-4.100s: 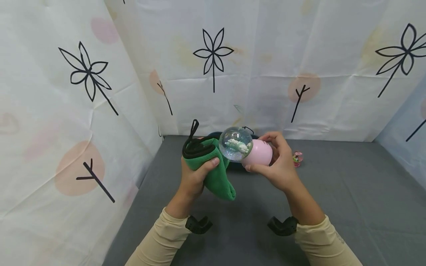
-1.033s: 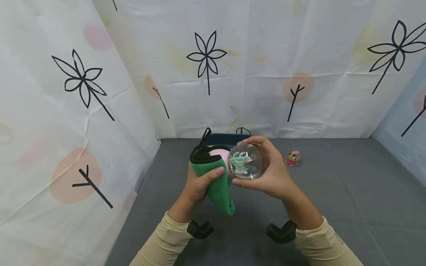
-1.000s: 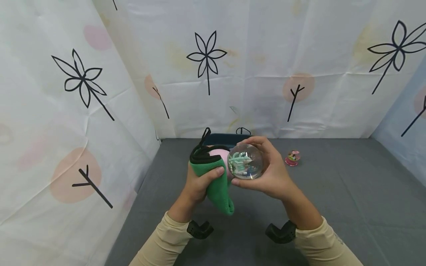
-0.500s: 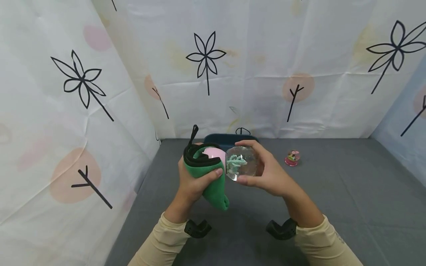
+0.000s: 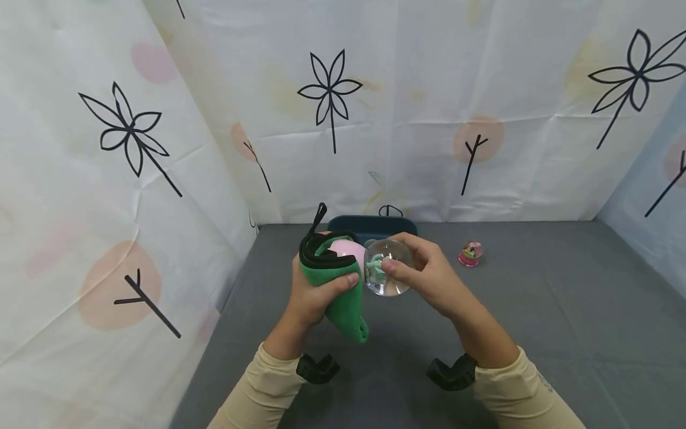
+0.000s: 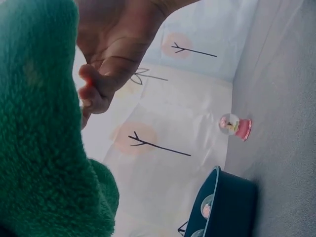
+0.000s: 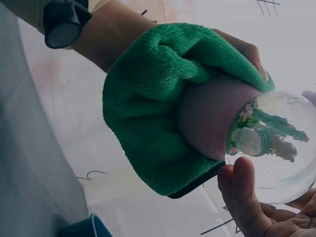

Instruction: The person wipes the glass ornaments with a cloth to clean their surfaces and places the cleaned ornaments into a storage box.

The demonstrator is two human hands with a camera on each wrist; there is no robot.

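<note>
i am holding the snow globe (image 5: 374,275) crosswise, the left hand (image 5: 312,298) gripping the green cloth (image 5: 344,307) around its base (image 5: 349,249), the right hand (image 5: 431,279) curling round its dome (image 5: 383,286).

Left hand (image 5: 311,295)'s got a bunched green cloth (image 5: 345,307) with the pink base of a snow globe (image 5: 391,285) poking out of it, and the right hand (image 5: 436,280) is holding the clear ball, thumb on the front. Behind them there's a dark blue tub (image 5: 370,224), plus a tiny pink snow globe (image 5: 470,254) sitting on the gray table (image 5: 536,298) off to the right.
</note>
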